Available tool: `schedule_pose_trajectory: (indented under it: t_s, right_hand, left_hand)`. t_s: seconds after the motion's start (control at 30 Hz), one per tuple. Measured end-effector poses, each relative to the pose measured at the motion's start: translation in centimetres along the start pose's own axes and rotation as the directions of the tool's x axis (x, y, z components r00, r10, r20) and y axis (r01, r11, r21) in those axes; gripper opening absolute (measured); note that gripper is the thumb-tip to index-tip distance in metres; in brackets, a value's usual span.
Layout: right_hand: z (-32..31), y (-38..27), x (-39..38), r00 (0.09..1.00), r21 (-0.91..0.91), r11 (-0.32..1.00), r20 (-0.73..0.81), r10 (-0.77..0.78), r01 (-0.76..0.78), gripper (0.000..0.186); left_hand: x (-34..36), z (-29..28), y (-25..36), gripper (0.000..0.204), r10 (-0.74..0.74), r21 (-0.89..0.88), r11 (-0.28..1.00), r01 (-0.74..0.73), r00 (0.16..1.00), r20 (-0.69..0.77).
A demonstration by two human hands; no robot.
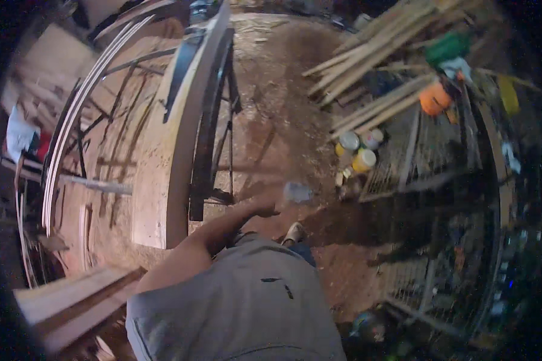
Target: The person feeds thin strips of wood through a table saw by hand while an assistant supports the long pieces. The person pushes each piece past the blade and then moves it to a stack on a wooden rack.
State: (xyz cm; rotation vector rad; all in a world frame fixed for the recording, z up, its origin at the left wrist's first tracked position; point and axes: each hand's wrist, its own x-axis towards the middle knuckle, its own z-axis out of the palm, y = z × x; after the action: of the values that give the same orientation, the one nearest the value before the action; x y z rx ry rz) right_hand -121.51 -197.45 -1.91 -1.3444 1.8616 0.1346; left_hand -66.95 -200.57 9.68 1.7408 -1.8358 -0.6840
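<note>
My left hand reaches forward past my grey shirt, the forearm bent across in front of me. Its fingers look stretched out with nothing visible in them, though they are somewhat blurred. Just beyond the fingertips is a pale, see-through object, perhaps plastic, low against the reddish floor; I cannot make out its kind, and the hand appears apart from it. To the left of the hand, a long thick wooden board lies along a dark metal stand. My right hand does not show.
A blue tool rests on the board. Long curved-looking strips stand at left, planks at lower left. On the right are tins, a metal grille, stacked timber and an orange container.
</note>
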Motion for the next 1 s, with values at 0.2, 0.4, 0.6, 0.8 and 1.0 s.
schedule_pose_trajectory:
  t_s: [0.2,0.4,0.6,0.8,1.0]
  right_hand:
    - [-9.5,-10.6,14.1,0.967,-0.254,0.939,0.161,-0.197,0.233,0.030]
    - [-13.2,-24.9,25.3,0.892,-0.361,0.825,0.296,-0.342,0.436,0.030]
    - [-9.5,-45.7,33.8,0.800,-0.065,0.824,0.292,-0.524,0.563,0.031]
    - [-1.3,-60.1,29.1,0.644,0.009,0.744,0.495,-0.584,0.668,0.041]
    - [2.0,-62.3,32.7,0.372,-0.299,0.232,0.613,-0.696,0.926,0.040]
  left_hand:
    - [-3.5,-7.0,0.3,0.045,-0.538,-0.149,0.832,0.534,0.843,0.015]
    - [-4.9,-18.0,-0.2,0.027,-0.722,-0.310,0.590,0.745,0.317,-0.615]
    - [-4.9,-34.1,-7.5,0.024,-0.429,-0.336,0.595,0.730,-0.065,-0.901]
    - [-8.6,-40.2,-15.9,0.023,-0.557,-0.254,0.142,0.957,-0.135,-0.819]
    - [-7.5,-40.8,-17.6,0.019,-0.586,-0.223,0.137,0.965,-0.103,-0.804]
